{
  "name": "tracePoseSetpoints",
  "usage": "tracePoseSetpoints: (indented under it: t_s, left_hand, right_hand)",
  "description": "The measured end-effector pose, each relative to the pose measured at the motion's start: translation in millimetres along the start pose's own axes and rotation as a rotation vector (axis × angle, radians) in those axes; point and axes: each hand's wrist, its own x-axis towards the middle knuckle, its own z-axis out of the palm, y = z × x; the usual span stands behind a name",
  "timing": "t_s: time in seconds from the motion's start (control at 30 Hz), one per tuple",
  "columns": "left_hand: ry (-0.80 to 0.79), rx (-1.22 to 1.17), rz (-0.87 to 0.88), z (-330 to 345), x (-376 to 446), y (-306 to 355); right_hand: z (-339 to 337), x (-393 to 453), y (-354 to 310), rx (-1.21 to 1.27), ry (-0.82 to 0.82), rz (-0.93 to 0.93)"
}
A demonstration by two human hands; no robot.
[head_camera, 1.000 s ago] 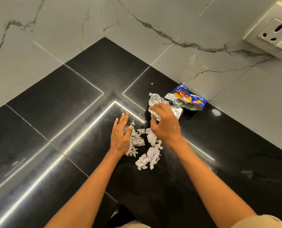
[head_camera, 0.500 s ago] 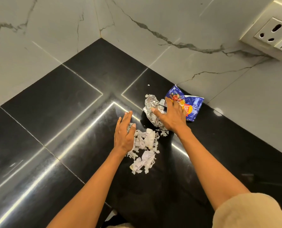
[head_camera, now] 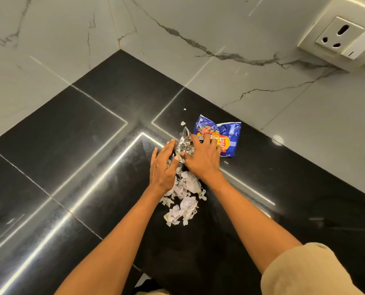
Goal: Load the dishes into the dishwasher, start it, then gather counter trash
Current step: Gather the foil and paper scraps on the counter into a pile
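Crumpled silver foil [head_camera: 182, 146] is held between the two hands, and this is where the fingers meet. The fingers of the right hand [head_camera: 201, 158] are spread and curled over the foil from the right, with the thumb low against its near edge, so the foil seems to be gripped and pulled toward the person. The left hand [head_camera: 163, 167] is laid flat against the foil's left side, fingers straight and close together, as a wall so that nothing is pushed away.

Under the right fingertips the blue chip bag [head_camera: 219, 135] is partly covered; it lies flat behind the foil, near the marble wall [head_camera: 262, 92], and it is probably meant to be dragged in with the same pull.

Just in front of both wrists the torn paper scraps [head_camera: 184, 201] are heaped on the black countertop [head_camera: 70, 135]. The trash is so collected into one place, which makes one later scoop possible. Two small bits [head_camera: 184, 109] are left apart behind the pile. A wall socket [head_camera: 339, 37] is seen at the upper right
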Motion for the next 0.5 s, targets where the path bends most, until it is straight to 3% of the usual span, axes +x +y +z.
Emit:
tracePoseSetpoints:
  t_s: [0.23, 0.5]
  left_hand:
    - [-0.014, -0.029, 0.01, -8.2, 9.3, -0.1]
    - [-0.033, -0.165, -0.008, -19.3, 31.7, 3.0]
  right_hand:
    - [11.3, 3.1, 2.3, 0.086, 0.176, -0.037]
    - [-2.1, 19.7, 9.6, 0.504, 0.102, -0.026]
